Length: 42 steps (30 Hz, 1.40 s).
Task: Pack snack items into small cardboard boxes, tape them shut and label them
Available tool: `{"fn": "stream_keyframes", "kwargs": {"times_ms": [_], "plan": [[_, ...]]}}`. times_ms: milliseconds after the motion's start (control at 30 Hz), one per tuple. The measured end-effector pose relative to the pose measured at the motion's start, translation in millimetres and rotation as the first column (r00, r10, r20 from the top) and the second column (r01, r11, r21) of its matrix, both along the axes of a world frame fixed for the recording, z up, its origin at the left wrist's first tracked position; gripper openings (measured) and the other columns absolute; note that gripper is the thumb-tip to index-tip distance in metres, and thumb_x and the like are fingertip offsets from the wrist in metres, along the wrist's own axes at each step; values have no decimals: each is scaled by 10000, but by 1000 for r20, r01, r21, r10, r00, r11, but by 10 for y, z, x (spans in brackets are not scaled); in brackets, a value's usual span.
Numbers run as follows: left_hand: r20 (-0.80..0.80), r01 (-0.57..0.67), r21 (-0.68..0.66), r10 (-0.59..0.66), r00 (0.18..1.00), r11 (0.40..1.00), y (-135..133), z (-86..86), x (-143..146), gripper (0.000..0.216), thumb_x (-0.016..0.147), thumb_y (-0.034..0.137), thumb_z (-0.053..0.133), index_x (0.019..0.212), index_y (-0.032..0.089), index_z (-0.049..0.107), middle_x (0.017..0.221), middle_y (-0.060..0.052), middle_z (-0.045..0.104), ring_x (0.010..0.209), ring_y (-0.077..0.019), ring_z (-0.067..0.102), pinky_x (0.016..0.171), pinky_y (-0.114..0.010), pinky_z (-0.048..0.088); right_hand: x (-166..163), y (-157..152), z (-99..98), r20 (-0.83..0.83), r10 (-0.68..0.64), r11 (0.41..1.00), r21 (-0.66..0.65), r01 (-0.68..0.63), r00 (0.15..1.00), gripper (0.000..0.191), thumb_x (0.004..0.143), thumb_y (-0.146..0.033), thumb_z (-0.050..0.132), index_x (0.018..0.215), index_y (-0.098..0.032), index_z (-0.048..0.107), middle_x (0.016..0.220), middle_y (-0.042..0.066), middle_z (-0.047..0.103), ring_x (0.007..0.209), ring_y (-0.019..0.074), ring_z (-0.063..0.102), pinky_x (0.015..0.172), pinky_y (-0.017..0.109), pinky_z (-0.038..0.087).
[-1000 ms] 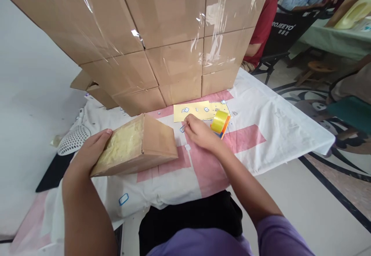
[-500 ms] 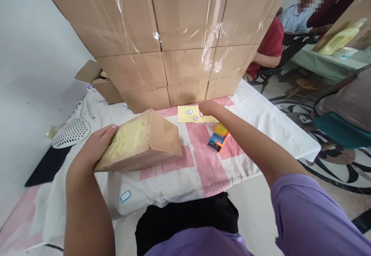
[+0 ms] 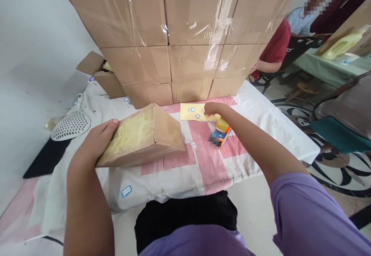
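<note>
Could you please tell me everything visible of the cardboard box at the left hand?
The cardboard box is brown; its upper face carries a wrinkled, yellowish covering, perhaps tape. It sits askew on the pink-and-white tablecloth, with the left hand against its left edge. Any contents are hidden.

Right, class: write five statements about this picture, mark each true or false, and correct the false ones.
1. The left hand touches the cardboard box nearest the person. True.
2. The right hand is at the left end of the yellow sheet. False: it is toward the sheet's right end.
3. The visible sleeve is purple. True.
4. The white perforated object lies right of that box. False: it lies left.
5. The blue-outlined label lies on the white cloth. True.
</note>
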<state>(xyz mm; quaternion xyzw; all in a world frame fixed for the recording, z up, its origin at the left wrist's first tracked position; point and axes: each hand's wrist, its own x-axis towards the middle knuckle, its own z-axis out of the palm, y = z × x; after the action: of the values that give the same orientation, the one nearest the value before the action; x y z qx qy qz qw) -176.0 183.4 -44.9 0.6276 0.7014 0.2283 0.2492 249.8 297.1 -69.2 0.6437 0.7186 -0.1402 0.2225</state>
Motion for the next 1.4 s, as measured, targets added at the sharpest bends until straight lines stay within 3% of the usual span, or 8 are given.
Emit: {"fn": "stream_keyframes", "kwargs": {"times_ms": [300,433,733,867,1000,1167,1267,1400], "plan": [[-25,13,1,-13,1000,1000,29,-63,-84,444,946,578,356,861,188,550,1019,-36,663,984,-216,548,925,-297,404,2,100,70,-140,-118,979,-182,92,983,334,1001,-319,444,924,-114,696,715,61,641,560,116,522,619,259,447],[-18,11,-5,-11,1000,1000,22,-52,-85,426,946,561,349,825,191,523,1040,-38,667,970,-215,547,920,-305,406,30,65,45,-74,-128,974,-197,111,989,289,953,-326,546,857,-109,710,694,68,639,586,143,552,627,285,451],[-52,4,-5,-4,999,1000,-39,20,23,466,948,574,351,921,189,611,1101,-46,690,1028,-242,559,941,-324,417,-170,-28,189,82,-94,988,133,82,992,360,829,-236,724,1147,-72,685,1147,237,687,1060,360,650,835,410,500],[-68,-5,-22,3,998,1000,-30,15,51,500,936,609,370,1009,200,650,1103,-43,702,1035,-263,574,895,-334,440,-272,-386,327,-53,92,969,233,-77,994,270,941,-270,581,1182,-205,685,1193,109,697,1085,239,646,817,286,463],[-80,-6,-27,4,997,1000,-18,8,58,516,933,610,366,1042,204,666,1136,-45,704,1066,-275,580,925,-353,444,-439,-993,87,-280,350,929,226,-293,894,226,913,-288,598,1104,-253,714,1080,49,718,975,205,663,702,258,412],[-91,12,-6,-13,996,1000,-2,22,88,527,921,613,353,1006,206,677,1151,-55,717,1113,-303,591,987,-393,453,-616,-1440,-217,-240,481,874,212,-438,843,172,931,-174,520,992,-163,680,1036,106,691,846,210,668,650,282,388],[-109,39,6,-38,993,999,42,-16,58,539,899,632,359,993,218,692,1156,-61,729,1152,-342,602,1042,-445,446,-610,-1353,-159,-206,505,850,286,-443,838,214,974,-166,445,993,-171,659,1045,111,696,851,224,674,651,295,398],[-69,36,38,-33,997,999,150,-133,-29,533,833,683,406,974,267,708,1236,-47,721,1257,-373,580,1138,-476,393,-451,-891,104,-189,328,889,394,-234,926,215,959,-183,464,1082,-188,640,1140,117,700,967,242,671,687,288,425]]}}
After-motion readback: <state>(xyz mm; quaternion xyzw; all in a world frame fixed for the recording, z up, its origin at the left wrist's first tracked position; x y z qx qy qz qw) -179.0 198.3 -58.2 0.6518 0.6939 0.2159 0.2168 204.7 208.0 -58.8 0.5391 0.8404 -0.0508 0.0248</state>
